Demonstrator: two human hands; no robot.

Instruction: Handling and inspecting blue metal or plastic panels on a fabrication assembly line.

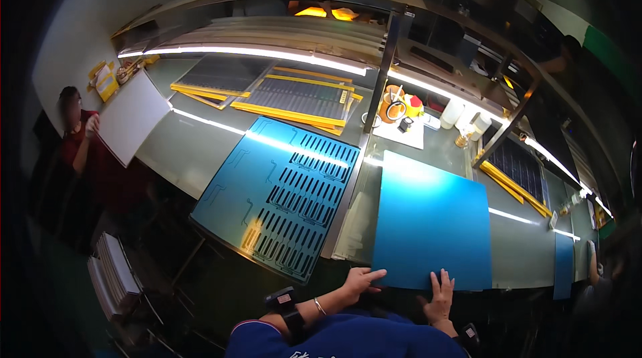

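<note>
A plain blue sheet (435, 217) lies on the worktable in front of me. At its near left corner my left hand (360, 283) is closed on the edge, with the fingertips pointing right. My right hand (439, 299) rests its fingertips on the near edge, fingers stretched out and thumb apart. To the left lies a blue panel (234, 184) with rows of dark slots and thin dark lines, its near edge reaching past the table's front. Neither hand touches that panel.
Yellow-edged dark frames (294, 98) are stacked at the back left, with more frames (515, 174) at the right. A post (386, 57) carries the shelf above. Bottles (453, 112) stand behind the sheet. At far left a person (83, 137) holds a white sheet (134, 117).
</note>
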